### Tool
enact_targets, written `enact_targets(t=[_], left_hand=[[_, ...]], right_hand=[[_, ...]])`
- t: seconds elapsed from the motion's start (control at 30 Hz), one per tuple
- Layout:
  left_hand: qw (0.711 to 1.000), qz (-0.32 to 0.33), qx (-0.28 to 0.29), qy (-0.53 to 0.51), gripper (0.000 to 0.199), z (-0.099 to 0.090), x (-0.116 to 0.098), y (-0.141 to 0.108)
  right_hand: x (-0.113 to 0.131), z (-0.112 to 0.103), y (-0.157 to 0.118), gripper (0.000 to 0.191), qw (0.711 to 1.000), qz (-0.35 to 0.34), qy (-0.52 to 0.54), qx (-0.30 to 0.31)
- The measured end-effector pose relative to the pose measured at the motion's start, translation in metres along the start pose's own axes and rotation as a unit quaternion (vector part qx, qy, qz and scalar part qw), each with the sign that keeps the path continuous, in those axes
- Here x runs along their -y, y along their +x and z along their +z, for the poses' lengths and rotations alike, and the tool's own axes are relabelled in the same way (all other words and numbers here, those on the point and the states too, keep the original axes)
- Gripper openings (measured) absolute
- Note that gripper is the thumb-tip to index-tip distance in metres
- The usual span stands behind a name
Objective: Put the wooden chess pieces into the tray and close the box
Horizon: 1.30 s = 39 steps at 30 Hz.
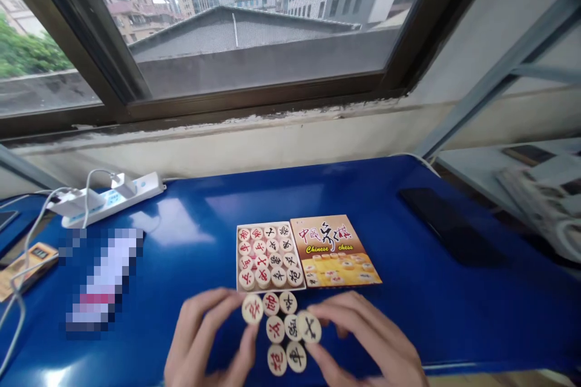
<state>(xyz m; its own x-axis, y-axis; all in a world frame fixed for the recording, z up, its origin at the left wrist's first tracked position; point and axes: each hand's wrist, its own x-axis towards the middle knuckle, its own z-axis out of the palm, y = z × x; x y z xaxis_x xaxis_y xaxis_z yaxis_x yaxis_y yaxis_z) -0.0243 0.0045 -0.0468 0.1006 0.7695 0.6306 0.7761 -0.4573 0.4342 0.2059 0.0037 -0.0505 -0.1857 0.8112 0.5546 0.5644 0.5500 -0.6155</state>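
Between the thumb and fingers of my left hand (211, 335) is a round Chinese chess piece with a red character (252, 309). My right hand (363, 338) pinches another Chinese chess piece with a black character (310, 327), which partly covers a piece below it. Several more pieces lie face up between my hands, such as a red-marked piece (276, 359) and a black-marked piece (296, 357). Just beyond them sits an open box (238, 260) packed with rows of red and black pieces. Its printed "Chinese chess" lid (338, 242) lies against the box's right side.
A white power strip (115, 196) with plugs and cables stands at the back left of the blue table (195, 260). A pixelated flat object (104, 281) lies at left, near an orange-brown packet (27, 269). A dark phone-like slab (436, 224) lies at right.
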Motion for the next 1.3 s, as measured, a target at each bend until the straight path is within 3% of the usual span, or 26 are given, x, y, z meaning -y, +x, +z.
enact_targets(t=[0.2, 0.33, 0.47, 0.7, 1.0, 1.1, 1.3], left_hand=[[0.980, 0.060, 0.102, -0.159, 0.013, 0.021, 0.020, 0.083], [0.966, 0.061, 0.151, -0.201, 0.013, 0.026, 0.037, 0.109], [0.954, 0.074, 0.196, -0.214, 0.017, 0.030, 0.053, 0.111], [0.949, 0.078, 0.203, -0.228, 0.019, 0.034, 0.057, 0.100], [0.939, 0.085, 0.318, -0.105, 0.014, 0.014, 0.075, 0.113], [0.923, 0.100, 0.362, -0.085, 0.020, 0.013, 0.074, 0.112], [0.922, 0.107, 0.363, -0.085, 0.019, 0.014, 0.064, 0.110]], right_hand=[[-0.030, -0.006, 0.081, 0.012, 0.994, -0.103, -0.044, 0.021], [-0.048, -0.002, 0.110, 0.013, 0.986, -0.156, -0.038, 0.045], [-0.058, 0.006, 0.111, 0.015, 0.984, -0.166, -0.016, 0.058], [-0.061, 0.015, 0.096, 0.017, 0.987, -0.132, 0.007, 0.091], [-0.066, -0.001, 0.102, 0.014, 0.967, -0.073, -0.047, 0.239], [-0.065, -0.004, 0.104, 0.020, 0.961, -0.066, -0.031, 0.266], [-0.062, -0.003, 0.100, 0.031, 0.955, -0.042, 0.022, 0.293]])
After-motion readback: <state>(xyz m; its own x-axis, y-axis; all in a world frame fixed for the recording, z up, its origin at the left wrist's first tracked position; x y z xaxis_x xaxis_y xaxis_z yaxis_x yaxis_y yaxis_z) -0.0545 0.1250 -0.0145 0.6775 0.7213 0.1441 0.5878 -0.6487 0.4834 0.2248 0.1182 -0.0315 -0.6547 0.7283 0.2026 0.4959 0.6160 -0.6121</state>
